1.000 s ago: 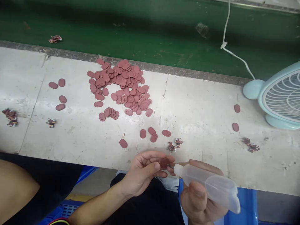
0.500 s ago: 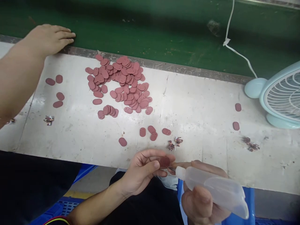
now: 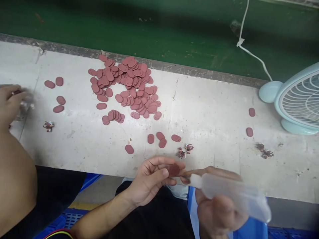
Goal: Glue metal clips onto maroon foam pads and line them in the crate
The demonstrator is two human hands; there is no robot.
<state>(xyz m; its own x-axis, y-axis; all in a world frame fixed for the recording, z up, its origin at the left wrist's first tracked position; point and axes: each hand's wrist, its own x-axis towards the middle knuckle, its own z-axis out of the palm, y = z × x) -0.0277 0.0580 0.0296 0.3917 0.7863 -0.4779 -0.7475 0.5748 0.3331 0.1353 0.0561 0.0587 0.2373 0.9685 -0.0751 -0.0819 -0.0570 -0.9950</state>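
The left hand (image 3: 152, 181) pinches one reddish-brown oval pad (image 3: 173, 170) between thumb and fingertips, just off the near edge of the worn white bench (image 3: 211, 122). The right hand (image 3: 216, 209) is closed around a translucent squeeze bottle (image 3: 234, 196), whose nozzle points at the pad and seems to touch it, though blur hides the tip. A heap of the same oval pads (image 3: 127, 86) lies toward the bench's far edge, with a few loose ones nearer. A pale blue fan (image 3: 296, 99) stands at the right end. Another person's hand (image 3: 10, 103) rests at the left edge.
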